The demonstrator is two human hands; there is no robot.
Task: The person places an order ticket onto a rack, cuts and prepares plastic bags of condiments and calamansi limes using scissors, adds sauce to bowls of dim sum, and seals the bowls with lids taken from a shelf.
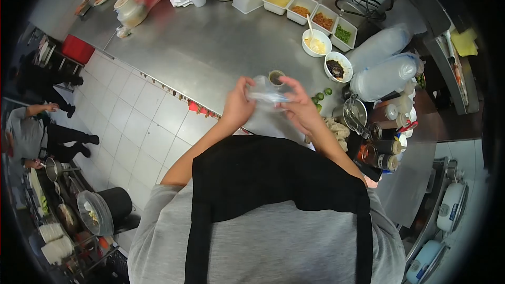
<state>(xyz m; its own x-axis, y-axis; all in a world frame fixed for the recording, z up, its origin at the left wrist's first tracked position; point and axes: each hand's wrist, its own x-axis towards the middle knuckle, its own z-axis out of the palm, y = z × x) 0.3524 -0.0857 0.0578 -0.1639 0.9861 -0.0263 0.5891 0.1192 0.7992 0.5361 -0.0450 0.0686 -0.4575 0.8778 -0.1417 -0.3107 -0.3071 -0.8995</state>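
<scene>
Between my two hands is a clear plastic piece (268, 93), blurred by motion; it looks like a thin bag or lid. My left hand (241, 100) grips its left side with bent fingers. The fingers of my right hand (300, 102) are curled at its right side. Just beyond my hands, a small cup with dark contents (276, 78) stands on the steel counter (194, 47). Several green limes (320, 96) lie to the right of my right hand.
White tubs of chopped ingredients (322, 20) line the back. Two white bowls (338, 67), stacked clear lids (386, 76), a strainer (355, 113) and jars (389, 147) stand right. A pot (129, 9) is at the back left. Two people, one in grey (29, 131), are across the floor.
</scene>
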